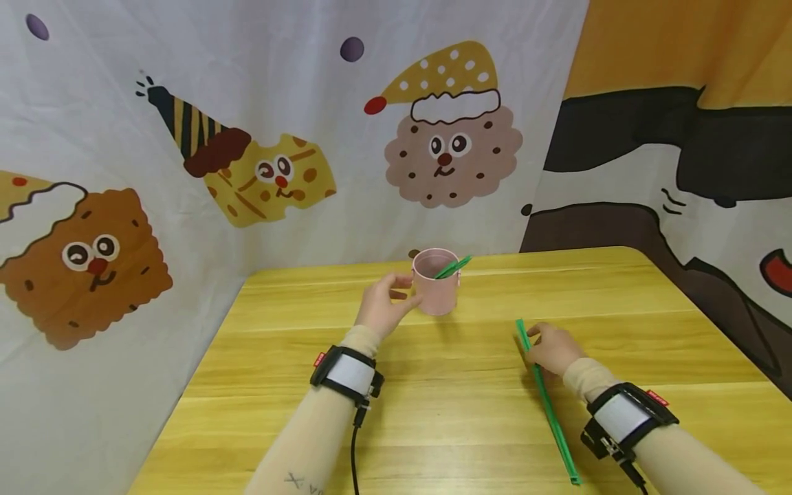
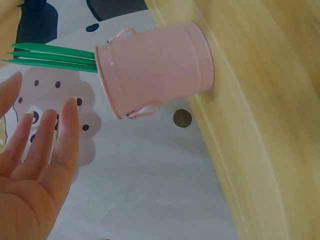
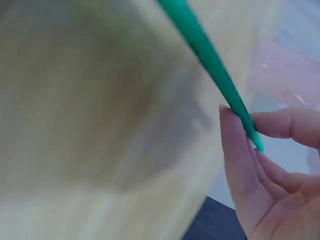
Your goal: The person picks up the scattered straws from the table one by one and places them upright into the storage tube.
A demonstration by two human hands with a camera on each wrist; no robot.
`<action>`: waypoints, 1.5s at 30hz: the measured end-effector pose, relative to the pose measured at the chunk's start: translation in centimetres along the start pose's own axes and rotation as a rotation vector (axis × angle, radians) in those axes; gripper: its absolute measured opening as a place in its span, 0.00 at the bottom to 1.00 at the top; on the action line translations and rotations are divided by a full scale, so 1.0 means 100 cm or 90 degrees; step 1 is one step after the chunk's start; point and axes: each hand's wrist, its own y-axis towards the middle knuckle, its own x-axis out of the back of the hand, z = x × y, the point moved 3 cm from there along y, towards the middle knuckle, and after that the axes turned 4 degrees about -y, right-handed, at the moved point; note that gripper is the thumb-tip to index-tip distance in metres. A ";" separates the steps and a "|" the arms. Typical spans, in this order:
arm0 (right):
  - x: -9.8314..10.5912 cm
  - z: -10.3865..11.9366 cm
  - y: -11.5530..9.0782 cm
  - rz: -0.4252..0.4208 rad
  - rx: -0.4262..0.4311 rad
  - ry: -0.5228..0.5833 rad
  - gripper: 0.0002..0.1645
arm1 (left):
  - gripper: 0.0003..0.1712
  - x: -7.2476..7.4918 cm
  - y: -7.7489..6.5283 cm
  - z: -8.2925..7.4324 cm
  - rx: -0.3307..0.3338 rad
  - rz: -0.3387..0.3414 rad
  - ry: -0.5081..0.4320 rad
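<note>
A pink bucket (image 1: 436, 292) with small side handles stands upright near the table's back edge. Several thin green sticks (image 2: 55, 57) poke out of its top. My left hand (image 1: 386, 302) is just left of the bucket, its fingers spread; in the left wrist view, a gap shows between this hand (image 2: 40, 165) and the bucket (image 2: 155, 67). To the right, my right hand (image 1: 553, 349) pinches a long thin green stick (image 1: 551, 409) close to its far end. The right wrist view has the thumb and fingertips on either side of that stick (image 3: 210, 60).
A wooden table (image 1: 297, 412) lies under both hands. Behind it hangs a white curtain (image 1: 284, 69) printed with cartoon biscuits. Both wrists wear black straps with cables, the left cable (image 1: 354, 454) trailing down toward the front.
</note>
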 end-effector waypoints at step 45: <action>0.035 0.103 -0.045 -0.252 0.240 0.214 0.28 | 0.11 0.005 0.026 -0.053 -0.104 -0.103 -0.120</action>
